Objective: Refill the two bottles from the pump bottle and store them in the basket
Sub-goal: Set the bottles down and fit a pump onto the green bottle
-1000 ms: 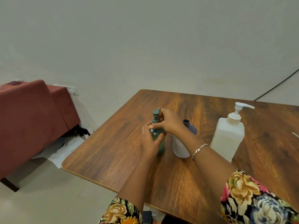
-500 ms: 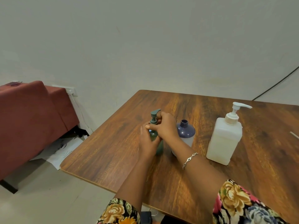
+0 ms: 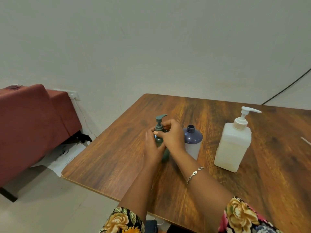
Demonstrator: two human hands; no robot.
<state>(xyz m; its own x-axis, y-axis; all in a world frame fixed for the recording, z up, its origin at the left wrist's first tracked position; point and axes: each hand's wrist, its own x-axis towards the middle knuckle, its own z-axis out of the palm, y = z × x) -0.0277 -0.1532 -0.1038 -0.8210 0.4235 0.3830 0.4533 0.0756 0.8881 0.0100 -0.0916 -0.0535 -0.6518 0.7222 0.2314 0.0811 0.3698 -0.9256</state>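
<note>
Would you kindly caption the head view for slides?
Left hand and right hand grip green pump bottle beside uncapped blue bottle.

The left hand (image 3: 152, 147) and right hand (image 3: 173, 135) cover most of the green bottle (image 3: 159, 142). Only its pump top and a bit of its side show. The right hand also hides part of the blue bottle (image 3: 193, 138). The table (image 3: 252, 182) runs off the right and bottom edges. A thin white thing (image 3: 305, 142) at the right edge is cut off, and I cannot tell what it is.

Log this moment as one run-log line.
left hand holds green pump bottle | right hand grips its neck | blue bottle uncapped | white pump bottle untouched
</note>
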